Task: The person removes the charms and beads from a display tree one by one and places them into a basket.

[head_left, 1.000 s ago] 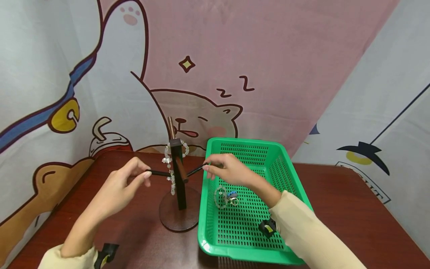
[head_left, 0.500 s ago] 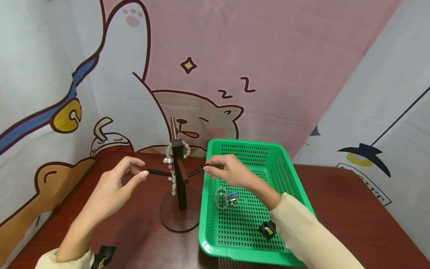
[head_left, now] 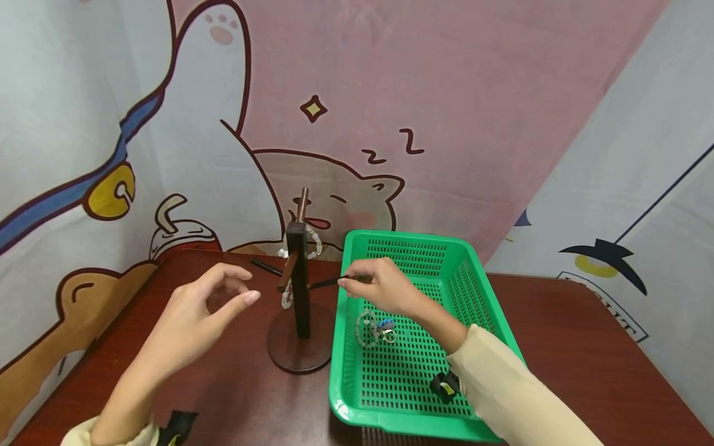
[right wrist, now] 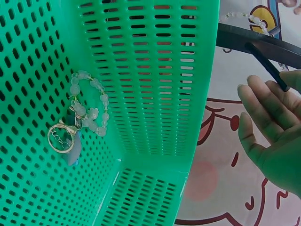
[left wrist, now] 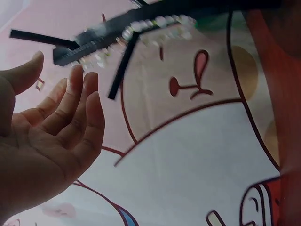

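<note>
A dark wooden jewelry stand (head_left: pixel 299 291) rises upright from a round base, with pegs sticking out at several heights. My right hand (head_left: pixel 383 286) pinches the tip of its right peg (head_left: pixel 323 283) between thumb and fingers, by the basket's left rim. To the left, my left hand (head_left: pixel 192 319) is held in the air, apart from the stand, thumb and fingers spread and holding nothing. A pale beaded bracelet (head_left: pixel 315 243) hangs at the back of the stand, also in the left wrist view. More beads (head_left: pixel 287 297) show lower down, partly hidden by the post.
A green slotted basket (head_left: pixel 429 427) stands right of the stand. Inside lie another pale beaded bracelet (right wrist: pixel 104 101) and a keyring (right wrist: pixel 60 137) with a blue-grey charm. The brown tabletop (head_left: pixel 602 359) meets a cartoon-printed cloth (head_left: pixel 474 93) at the back.
The stand has turned: its left peg swung back and its front peg swung left. My left hand has let go of the left peg. My right hand stays at the right peg.
</note>
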Motion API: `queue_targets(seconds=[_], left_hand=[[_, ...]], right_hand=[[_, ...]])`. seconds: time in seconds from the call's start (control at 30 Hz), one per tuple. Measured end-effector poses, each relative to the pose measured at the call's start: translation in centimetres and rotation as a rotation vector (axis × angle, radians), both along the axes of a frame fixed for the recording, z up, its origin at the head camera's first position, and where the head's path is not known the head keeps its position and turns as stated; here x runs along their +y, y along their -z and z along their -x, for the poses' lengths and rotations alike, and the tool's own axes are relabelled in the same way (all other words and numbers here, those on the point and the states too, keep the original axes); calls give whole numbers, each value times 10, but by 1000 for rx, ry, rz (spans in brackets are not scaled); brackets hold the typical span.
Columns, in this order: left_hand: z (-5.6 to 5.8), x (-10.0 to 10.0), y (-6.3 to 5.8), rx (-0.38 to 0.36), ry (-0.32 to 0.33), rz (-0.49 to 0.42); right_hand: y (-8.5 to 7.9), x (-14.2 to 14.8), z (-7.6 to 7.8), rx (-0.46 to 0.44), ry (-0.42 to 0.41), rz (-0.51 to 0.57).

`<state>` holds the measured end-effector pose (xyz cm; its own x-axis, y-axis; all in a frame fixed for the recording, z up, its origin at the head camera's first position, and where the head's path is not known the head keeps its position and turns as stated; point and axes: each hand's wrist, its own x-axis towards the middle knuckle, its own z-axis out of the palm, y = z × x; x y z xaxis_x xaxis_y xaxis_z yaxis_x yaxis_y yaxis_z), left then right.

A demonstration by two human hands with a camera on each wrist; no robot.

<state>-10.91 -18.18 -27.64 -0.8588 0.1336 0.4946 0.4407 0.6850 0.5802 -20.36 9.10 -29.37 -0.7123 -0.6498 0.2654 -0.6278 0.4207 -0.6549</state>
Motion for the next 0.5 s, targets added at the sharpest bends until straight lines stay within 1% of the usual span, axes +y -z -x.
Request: queue_targets(seconds=[0.2,0.27,0.5], left_hand=[[-4,18,-9,35,84,-38],[-6,23,-12,43,97,-60],[-13,38,-21,49,35,-114]], right_hand=[[1,0,-1,-11,-1,14],[1,-1,-1,-18,-1,20],[0,-1,-2,-35,7,23]])
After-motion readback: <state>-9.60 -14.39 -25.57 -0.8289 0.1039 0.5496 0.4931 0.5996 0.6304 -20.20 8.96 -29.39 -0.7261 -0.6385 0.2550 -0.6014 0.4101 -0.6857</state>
